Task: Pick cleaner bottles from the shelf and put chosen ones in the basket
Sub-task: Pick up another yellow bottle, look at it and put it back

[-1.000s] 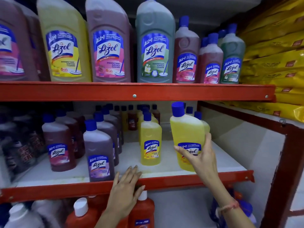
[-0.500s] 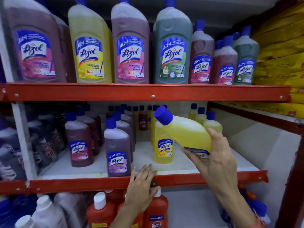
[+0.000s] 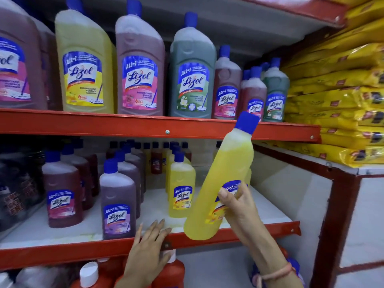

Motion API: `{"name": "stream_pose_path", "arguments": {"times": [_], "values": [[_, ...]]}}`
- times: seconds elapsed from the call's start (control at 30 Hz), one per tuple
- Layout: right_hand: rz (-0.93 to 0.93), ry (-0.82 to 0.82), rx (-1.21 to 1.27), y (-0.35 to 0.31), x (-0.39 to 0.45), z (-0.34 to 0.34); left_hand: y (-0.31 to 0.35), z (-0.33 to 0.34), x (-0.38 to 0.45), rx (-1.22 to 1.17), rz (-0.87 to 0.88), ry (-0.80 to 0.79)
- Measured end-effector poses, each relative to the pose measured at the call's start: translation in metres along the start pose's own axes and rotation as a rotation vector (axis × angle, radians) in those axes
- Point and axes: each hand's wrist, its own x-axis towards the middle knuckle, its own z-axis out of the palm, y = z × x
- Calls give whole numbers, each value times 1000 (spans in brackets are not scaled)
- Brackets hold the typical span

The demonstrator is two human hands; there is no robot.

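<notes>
My right hand [image 3: 239, 206] grips a yellow Lizol cleaner bottle [image 3: 224, 175] by its lower label; it is lifted off the middle shelf, tilted with its blue cap up and to the right, in front of the shelf's orange rail. My left hand [image 3: 148, 248] rests flat with fingers spread on the front rail of the middle shelf [image 3: 83, 249], holding nothing. On that shelf stand another yellow bottle [image 3: 181, 183], a purple one [image 3: 117, 202] and a maroon one [image 3: 62, 192]. No basket is in view.
The upper shelf [image 3: 145, 125] carries large Lizol bottles in yellow [image 3: 83, 65], pink [image 3: 139, 65] and green [image 3: 192, 73]. Yellow packets [image 3: 340, 100] are stacked on the rack to the right. Orange bottles with white caps [image 3: 89, 275] stand below the middle shelf.
My right hand has pulled the yellow bottle forward off the shelf and swung its cap from pointing left to pointing up and right. My left hand stayed on the rail.
</notes>
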Motion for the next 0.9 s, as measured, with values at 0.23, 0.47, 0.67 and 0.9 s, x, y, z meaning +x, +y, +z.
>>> {"name": "stream_pose_path", "arguments": {"times": [0.23, 0.47, 0.67, 0.9], "values": [[31, -58, 63, -1, 6, -14, 3, -4, 0, -3, 3, -42], [51, 18, -105, 0, 18, -41, 5, -10, -2, -8, -14, -80], [71, 82, -345, 12, 33, -78, 12, -10, -5, -25, -65, 26], [135, 152, -409, 44, 52, -122, 13, -4, -5, -8, -57, 67]]}}
